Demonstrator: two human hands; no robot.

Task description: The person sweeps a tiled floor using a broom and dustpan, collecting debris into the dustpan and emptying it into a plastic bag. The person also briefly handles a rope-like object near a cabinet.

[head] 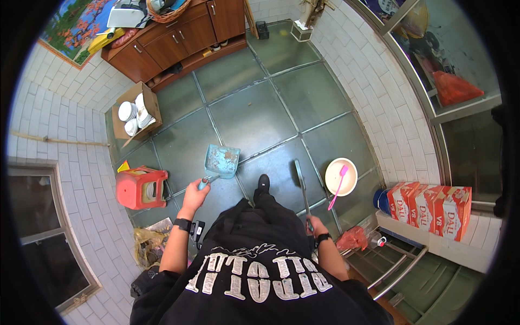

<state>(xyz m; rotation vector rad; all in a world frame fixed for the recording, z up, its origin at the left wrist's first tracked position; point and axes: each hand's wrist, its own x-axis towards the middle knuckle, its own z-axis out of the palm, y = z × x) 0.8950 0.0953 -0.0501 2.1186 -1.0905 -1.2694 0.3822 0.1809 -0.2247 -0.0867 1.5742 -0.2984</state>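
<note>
My left hand grips the light-blue handle of a worn blue dustpan. The pan, stained with brown and pale patches, is just above or on the green tiled floor; I cannot tell which. In my right hand is the handle of a slim long tool, perhaps a broom seen edge-on, pointing away from me. To its right stands a cream basin with a pink long-handled brush laid across it. A small brown speck lies on the floor farther ahead.
A red plastic stool stands at left, behind it a cardboard box of white dishes. A wooden cabinet lines the far wall. Red-and-white cartons, a red plastic bag and a metal-framed rack are at right.
</note>
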